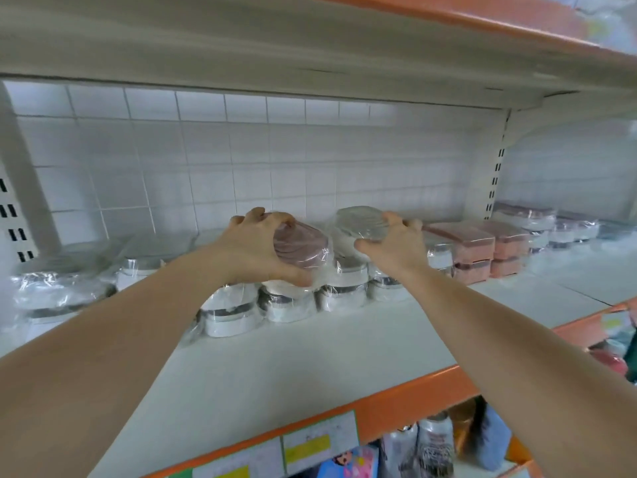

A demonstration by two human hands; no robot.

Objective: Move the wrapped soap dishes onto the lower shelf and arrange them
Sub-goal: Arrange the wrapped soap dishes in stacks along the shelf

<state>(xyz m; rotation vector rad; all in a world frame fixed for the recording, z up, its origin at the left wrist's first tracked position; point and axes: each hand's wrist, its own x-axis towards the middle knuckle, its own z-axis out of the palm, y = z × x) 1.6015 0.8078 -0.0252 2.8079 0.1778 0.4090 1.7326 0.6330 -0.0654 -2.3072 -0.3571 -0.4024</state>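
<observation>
Hands (256, 248) (396, 244) gripping wrapped soap dishes (303, 246), seemingly atop stacks.

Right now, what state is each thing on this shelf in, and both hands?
Left hand: gripping the pink-topped wrapped dish.
Pink-topped dish: wrapped, tilted, atop the stacked row.
Right hand: gripping the grey-topped wrapped dish.
Grey-topped dish: wrapped, tilted, atop the row.
White dishes: wrapped, stacked.
Pink boxes: wrapped, stacked two high.

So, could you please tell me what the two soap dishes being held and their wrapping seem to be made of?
Pink-lidded dish and grey-lidded dish: probably moulded plastic, with ridged, matte lids. Wrapping: thin clear plastic film, crinkled and glinting.
</observation>
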